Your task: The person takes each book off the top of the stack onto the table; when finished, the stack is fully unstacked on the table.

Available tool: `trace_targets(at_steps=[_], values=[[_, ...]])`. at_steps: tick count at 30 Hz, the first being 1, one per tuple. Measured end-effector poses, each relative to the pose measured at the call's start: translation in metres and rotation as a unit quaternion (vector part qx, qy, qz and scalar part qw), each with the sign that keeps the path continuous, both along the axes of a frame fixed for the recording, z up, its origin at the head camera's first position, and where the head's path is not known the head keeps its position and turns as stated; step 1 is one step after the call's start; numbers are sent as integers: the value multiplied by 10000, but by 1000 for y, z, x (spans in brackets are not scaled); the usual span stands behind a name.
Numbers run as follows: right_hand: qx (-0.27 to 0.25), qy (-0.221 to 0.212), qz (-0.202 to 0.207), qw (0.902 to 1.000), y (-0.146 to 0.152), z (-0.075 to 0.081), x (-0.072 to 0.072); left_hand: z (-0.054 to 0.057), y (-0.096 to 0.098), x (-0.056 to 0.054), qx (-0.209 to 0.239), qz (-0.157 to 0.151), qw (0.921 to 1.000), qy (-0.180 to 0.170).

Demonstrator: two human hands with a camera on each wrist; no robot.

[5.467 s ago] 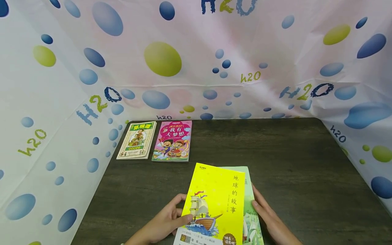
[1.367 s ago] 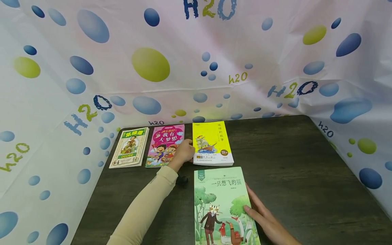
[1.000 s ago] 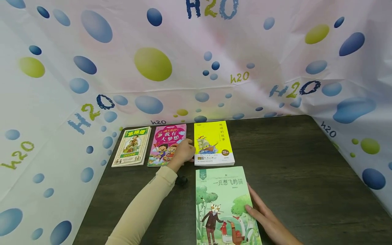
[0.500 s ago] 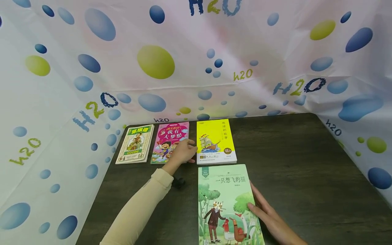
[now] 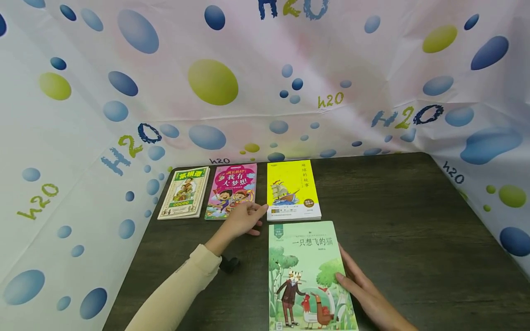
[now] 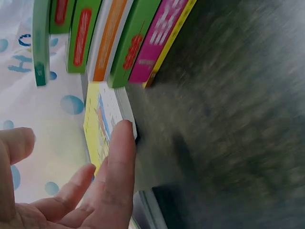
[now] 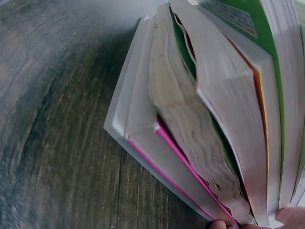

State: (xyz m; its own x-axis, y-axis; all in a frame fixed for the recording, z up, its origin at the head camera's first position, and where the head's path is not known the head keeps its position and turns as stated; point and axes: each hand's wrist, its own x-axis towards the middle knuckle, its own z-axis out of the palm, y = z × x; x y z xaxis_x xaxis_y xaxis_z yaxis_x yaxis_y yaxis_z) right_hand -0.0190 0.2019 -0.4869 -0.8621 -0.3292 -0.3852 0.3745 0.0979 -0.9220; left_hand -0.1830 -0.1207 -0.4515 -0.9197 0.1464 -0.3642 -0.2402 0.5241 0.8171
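Note:
My right hand (image 5: 366, 289) grips a stack of books by its right side, thumb on the cover. On top lies a light green book (image 5: 306, 276) with a cat in a suit. The right wrist view shows the page edges (image 7: 224, 105) of several books in the stack; the left wrist view shows their coloured spines (image 6: 114, 38). My left hand (image 5: 240, 220) holds nothing, its fingers loosely spread just off the lower left corner of a yellow book (image 5: 290, 188) with a sailing ship. The yellow book lies flat on the table, just beyond the stack.
Left of the yellow book lie a pink book (image 5: 232, 184), partly covered by my left hand, and a cream and green book (image 5: 184, 193). These form a row along the back of the dark table (image 5: 393, 207). A dotted curtain (image 5: 256, 59) rises behind.
The yellow book, earlier on top of the held stack, now lies right of the pink one, baring the green cover. My left hand has let go and drawn back slightly towards me.

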Motion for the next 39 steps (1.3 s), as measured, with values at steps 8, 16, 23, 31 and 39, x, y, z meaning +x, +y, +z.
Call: trace_targets(at_steps=[8, 16, 23, 31, 39], values=[[-112, -78, -94, 9999, -2, 0, 0, -4, -11, 39, 521, -96, 9980, -337], [-212, -174, -62, 9996, -1, 1, 0, -10, -20, 78, 918, -237, 9936, -612], [-484, -245, 66, 9985, 1, 0, 1, -12, -22, 100, 1359, -419, 9860, -872], [-671, -271, 76, 9973, 2, -3, 2, -20, -12, 123, 1836, -613, 9750, -1087], [-123, -236, -482, 9985, -5, -3, 7, -27, -8, 139, 2104, -640, 9707, -966]])
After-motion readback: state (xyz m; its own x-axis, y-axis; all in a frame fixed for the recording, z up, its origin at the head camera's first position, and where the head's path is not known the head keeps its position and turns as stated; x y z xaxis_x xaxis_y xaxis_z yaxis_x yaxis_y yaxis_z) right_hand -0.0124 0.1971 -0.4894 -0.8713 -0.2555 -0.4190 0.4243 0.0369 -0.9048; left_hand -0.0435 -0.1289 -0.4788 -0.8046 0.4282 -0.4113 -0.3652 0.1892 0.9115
